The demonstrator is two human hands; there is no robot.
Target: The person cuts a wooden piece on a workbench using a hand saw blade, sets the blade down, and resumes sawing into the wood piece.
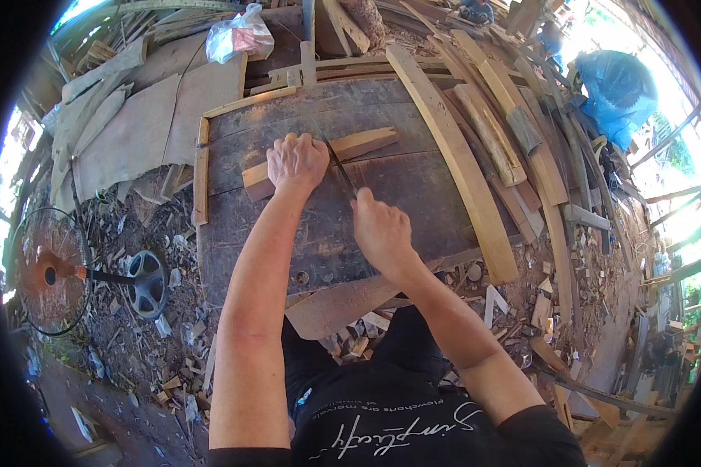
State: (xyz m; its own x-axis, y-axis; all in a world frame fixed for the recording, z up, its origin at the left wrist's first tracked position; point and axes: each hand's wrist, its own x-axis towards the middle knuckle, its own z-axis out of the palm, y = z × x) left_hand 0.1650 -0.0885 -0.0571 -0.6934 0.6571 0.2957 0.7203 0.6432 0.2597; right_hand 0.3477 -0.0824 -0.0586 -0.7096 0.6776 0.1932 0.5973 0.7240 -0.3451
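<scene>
A short block of wood (356,143) lies at a slant on a dark, worn wooden workbench (385,222). My left hand (298,160) grips it from above, near its left part. In my right hand (382,233) is the near end of a long, thin, dark blade-like tool (342,166), and the fist hides its handle. That tool crosses over the block just right of my left hand and points away from me. Whether it is a saw or a file, I cannot tell.
A long wooden beam (455,169) lies along the bench's right side, with more planks beyond. Wood strips (201,187) edge the left. A pedestal fan (49,274) stands at the left. Wood scraps litter the ground. A blue plastic bag (616,87) hangs at the upper right.
</scene>
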